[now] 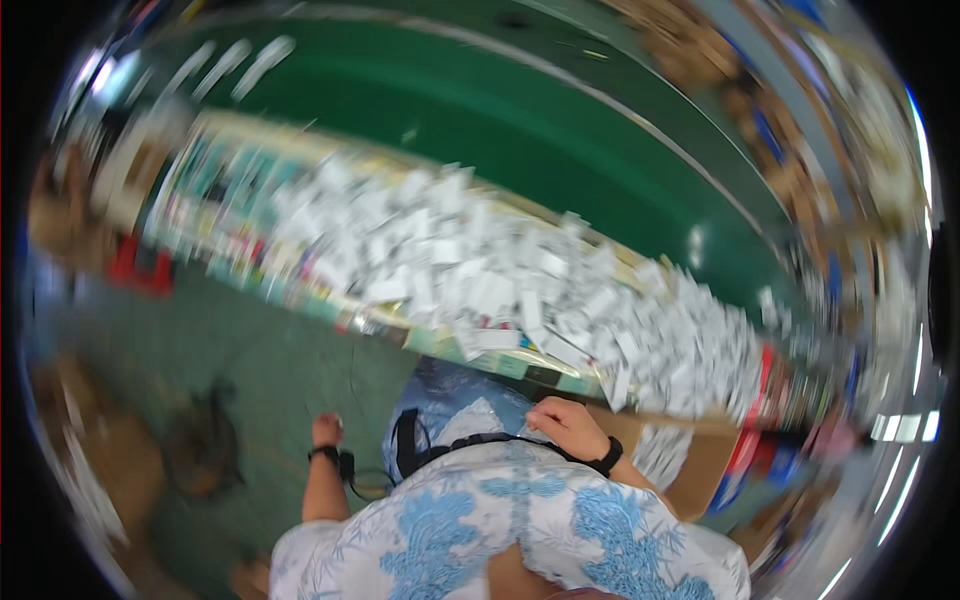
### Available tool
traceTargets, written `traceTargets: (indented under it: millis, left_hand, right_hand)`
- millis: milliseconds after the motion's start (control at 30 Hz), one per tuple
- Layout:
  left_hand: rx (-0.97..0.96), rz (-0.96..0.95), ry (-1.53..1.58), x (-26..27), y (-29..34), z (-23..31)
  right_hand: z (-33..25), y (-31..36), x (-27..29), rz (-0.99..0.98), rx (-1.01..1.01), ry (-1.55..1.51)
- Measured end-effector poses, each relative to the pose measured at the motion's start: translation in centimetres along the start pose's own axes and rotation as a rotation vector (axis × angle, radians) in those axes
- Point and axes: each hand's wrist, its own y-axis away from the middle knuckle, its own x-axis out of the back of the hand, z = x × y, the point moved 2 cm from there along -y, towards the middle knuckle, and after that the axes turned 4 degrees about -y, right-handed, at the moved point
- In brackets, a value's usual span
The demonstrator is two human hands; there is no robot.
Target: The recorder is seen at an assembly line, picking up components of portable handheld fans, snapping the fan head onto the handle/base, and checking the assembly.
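My right hand (570,425) is in front of my waist, close to the near edge of the long table (425,341). Its fingers are curled in, and nothing shows in them. At my left side hangs my left hand (327,430), apart from the table. It is small and smeared, so its fingers cannot be made out. Each wrist wears a black band. A wide heap of small white box-like pieces (440,250) covers much of the tabletop. Beside my right forearm stands an open brown carton (700,472) with more white pieces (660,452) inside.
A red stool-like object (140,268) stands by the table's left end. Dark coiled material (205,440) lies on the green floor (290,360) to my left, near brown cartons (115,470). Shelves with cartons (770,130) line the far right. The whole view is blurred.
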Motion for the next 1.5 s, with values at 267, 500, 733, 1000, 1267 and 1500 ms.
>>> traceTargets:
  millis: [267,500,733,1000,1267,1500]
  left_hand:
    - [-0.312,-0.265,-0.218,9.3,-5.6,21.3]
    - [-0.595,-0.393,-0.364,11.0,-3.4,35.9]
    - [-0.823,-0.513,-0.414,9.7,-4.1,35.6]
    - [-0.869,-0.422,-0.244,16.4,-8.3,30.2]
    - [-0.835,-0.291,0.06,19.9,-13.7,27.8]
    - [-0.996,-0.437,-0.066,18.1,-12.4,31.1]
  right_hand:
    - [9.9,6.5,-1.9,0.304,-0.031,-0.278]
    - [16.4,11.4,-8.6,0.62,-0.152,-0.485]
    - [19.0,12.3,-14.6,0.774,-0.28,-0.37]
    - [12.7,6.6,-22.6,0.844,-0.325,-0.286]
    - [6.7,4.9,-29.1,0.966,-0.38,-0.283]
    - [7.2,6.7,-36.4,1.115,-0.475,-0.38]
